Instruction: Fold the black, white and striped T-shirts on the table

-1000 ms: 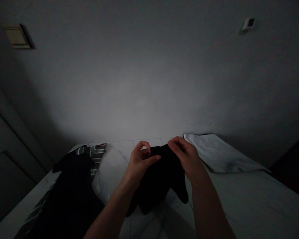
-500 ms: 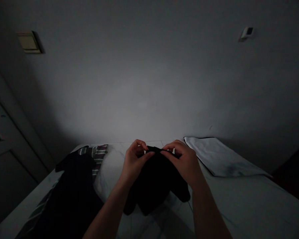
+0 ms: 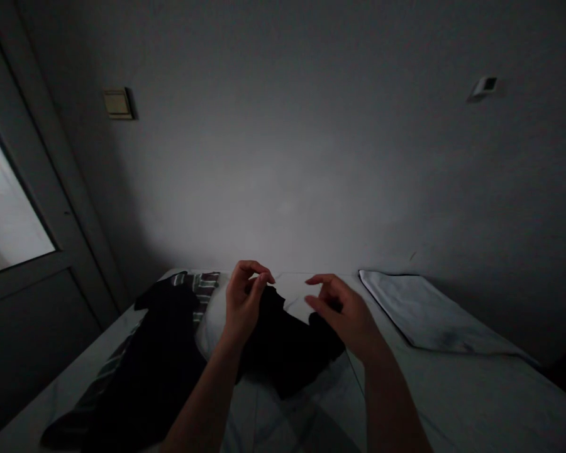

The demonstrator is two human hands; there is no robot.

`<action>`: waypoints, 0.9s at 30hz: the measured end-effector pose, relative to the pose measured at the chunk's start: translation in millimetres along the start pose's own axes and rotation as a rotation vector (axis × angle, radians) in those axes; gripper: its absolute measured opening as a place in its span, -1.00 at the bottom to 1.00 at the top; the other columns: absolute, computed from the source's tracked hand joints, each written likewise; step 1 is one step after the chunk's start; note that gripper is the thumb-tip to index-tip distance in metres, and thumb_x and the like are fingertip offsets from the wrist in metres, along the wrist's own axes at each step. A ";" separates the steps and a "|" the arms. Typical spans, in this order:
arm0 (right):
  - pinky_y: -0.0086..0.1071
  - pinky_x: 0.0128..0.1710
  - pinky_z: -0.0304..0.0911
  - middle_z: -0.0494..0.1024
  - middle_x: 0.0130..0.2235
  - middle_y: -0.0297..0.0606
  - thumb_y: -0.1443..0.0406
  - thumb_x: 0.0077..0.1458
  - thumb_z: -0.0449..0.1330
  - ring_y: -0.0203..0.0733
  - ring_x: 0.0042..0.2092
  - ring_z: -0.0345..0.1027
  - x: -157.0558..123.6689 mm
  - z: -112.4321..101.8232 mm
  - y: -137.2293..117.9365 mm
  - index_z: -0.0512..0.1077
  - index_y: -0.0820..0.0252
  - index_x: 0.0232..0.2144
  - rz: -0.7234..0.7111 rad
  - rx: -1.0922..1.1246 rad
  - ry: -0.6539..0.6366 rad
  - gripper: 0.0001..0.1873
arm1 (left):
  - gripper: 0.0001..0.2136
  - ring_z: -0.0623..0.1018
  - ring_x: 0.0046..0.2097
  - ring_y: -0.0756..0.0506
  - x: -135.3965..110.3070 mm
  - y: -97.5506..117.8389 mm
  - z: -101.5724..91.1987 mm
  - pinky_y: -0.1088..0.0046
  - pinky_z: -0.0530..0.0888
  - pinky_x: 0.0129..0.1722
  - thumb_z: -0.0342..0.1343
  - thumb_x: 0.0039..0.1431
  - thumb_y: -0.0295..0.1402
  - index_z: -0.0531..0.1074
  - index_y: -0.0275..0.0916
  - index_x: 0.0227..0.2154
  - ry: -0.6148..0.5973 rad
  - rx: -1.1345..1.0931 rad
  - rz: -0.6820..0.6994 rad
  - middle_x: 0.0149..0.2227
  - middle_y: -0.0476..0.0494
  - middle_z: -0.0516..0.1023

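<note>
Over the middle of the counter (image 3: pixel 481 396), toward its edge along the wall (image 3: pixel 283 157), the black cloth (image 3: pixel 295 355) hangs from the left hand (image 3: pixel 242 299). The left fingers look pinched together on its upper corner, though the dark fabric hides the exact hold. The right hand (image 3: pixel 346 311) grips nothing: its thumb and forefinger are spread, with a clear gap between the tips, and a rounded lobe of the cloth lies just below them. Whether the cloth's lower edge touches the counter I cannot tell.

With one corner apparently carrying the weight, the cloth could slip or twist if the left pinch loosens. The right fingers could also close on air or catch a wrong fold, since black on black in this dim light hides seams and layers.

The pinched corner points up toward the wall edge, and a lower tip points down toward the near edge. The longest visible stretch seems to slant from the left fingertips down to the right; front and back cannot be made out.

Along the counter's left edge lies dark clothing (image 3: pixel 158 358) over a striped cloth (image 3: pixel 206 292); near the far right corner, a white cloth (image 3: pixel 441 318) lies flat.
</note>
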State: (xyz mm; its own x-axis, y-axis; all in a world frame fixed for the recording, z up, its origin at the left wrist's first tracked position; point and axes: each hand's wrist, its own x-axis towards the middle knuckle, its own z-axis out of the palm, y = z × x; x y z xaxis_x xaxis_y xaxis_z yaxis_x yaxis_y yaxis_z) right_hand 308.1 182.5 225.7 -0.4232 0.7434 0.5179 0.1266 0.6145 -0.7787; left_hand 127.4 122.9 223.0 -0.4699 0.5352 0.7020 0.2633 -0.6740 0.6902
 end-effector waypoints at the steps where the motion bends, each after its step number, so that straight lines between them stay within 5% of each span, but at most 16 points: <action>1: -0.43 -0.45 0.17 0.34 -0.52 -0.47 0.19 0.04 0.27 -0.29 -0.47 0.25 -3.7 8.2 -5.5 0.48 0.08 -0.12 -0.006 -0.022 -0.087 -0.68 | -0.84 0.46 -0.35 0.02 -2.9 1.7 4.2 0.53 0.39 -0.34 0.16 0.23 -0.24 0.36 -0.19 -0.36 0.005 -0.016 0.004 -0.40 0.00 0.44; 3: -0.44 -0.45 0.17 0.36 -0.52 -0.48 0.30 -0.03 0.27 -0.30 -0.48 0.26 -8.3 22.0 -10.9 0.49 0.04 -0.06 -0.033 -0.077 -0.159 -0.59 | -0.83 0.45 -0.37 0.02 -6.9 3.7 10.2 0.54 0.39 -0.36 0.18 0.22 -0.23 0.37 -0.19 -0.37 -0.006 -0.051 -0.005 -0.40 0.00 0.44; 6: -0.41 -0.40 0.23 0.49 -0.48 -0.41 0.38 0.00 0.13 -0.28 -0.45 0.33 -7.1 30.9 -9.5 0.55 0.06 -0.18 -0.095 -0.085 -0.099 -0.67 | -0.81 0.47 -0.35 0.01 -6.7 5.7 10.3 0.53 0.40 -0.34 0.22 0.17 -0.21 0.38 -0.20 -0.38 -0.063 -0.094 -0.030 -0.38 -0.02 0.46; 11: -0.30 -0.16 0.35 0.64 -0.24 -0.30 0.32 0.10 0.07 -0.15 -0.19 0.50 3.2 21.8 -1.3 0.57 0.05 -0.29 -0.144 0.052 0.045 -0.74 | -0.74 0.39 -0.47 0.08 4.6 9.7 -5.9 0.56 0.32 -0.48 0.33 0.02 -0.31 0.44 -0.20 -0.24 -0.298 -0.008 -0.196 -0.22 -0.08 0.53; 15: -0.31 -0.17 0.35 0.64 -0.25 -0.30 0.28 0.11 0.10 -0.15 -0.20 0.50 7.6 15.3 7.1 0.58 0.06 -0.28 -0.083 0.091 0.053 -0.76 | -0.73 0.43 -0.43 0.04 9.3 7.3 -12.8 0.55 0.35 -0.45 0.32 -0.03 -0.42 0.50 -0.17 -0.21 -0.483 0.209 -0.279 -0.27 -0.05 0.56; 20: -0.30 -0.19 0.35 0.63 -0.27 -0.28 0.23 0.11 0.13 -0.14 -0.24 0.47 9.7 8.5 11.9 0.59 0.07 -0.29 -0.013 0.104 0.088 -0.77 | -0.98 0.50 -0.33 -0.04 9.1 1.3 -8.2 0.48 0.44 -0.32 0.20 0.09 -0.42 0.53 -0.19 -0.40 -0.456 0.233 -0.193 -0.39 -0.05 0.55; 27: -0.34 -0.30 0.33 0.60 -0.36 -0.32 0.20 0.08 0.15 -0.19 -0.34 0.42 14.3 -0.1 12.5 0.60 0.05 -0.34 0.023 0.155 0.011 -0.78 | -0.84 0.53 -0.27 -0.06 6.1 -2.2 1.1 0.41 0.46 -0.20 0.28 0.05 -0.34 0.46 -0.20 -0.31 -0.557 0.010 -0.319 -0.33 -0.08 0.55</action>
State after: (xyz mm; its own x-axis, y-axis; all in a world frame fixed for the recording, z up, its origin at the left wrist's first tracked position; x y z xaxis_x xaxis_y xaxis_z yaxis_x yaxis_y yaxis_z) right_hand 303.7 200.9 223.5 -0.4122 0.7599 0.5027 -0.0039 0.5502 -0.8350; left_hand 124.8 128.2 225.9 -0.0186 0.8947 0.4463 0.1920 -0.4349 0.8798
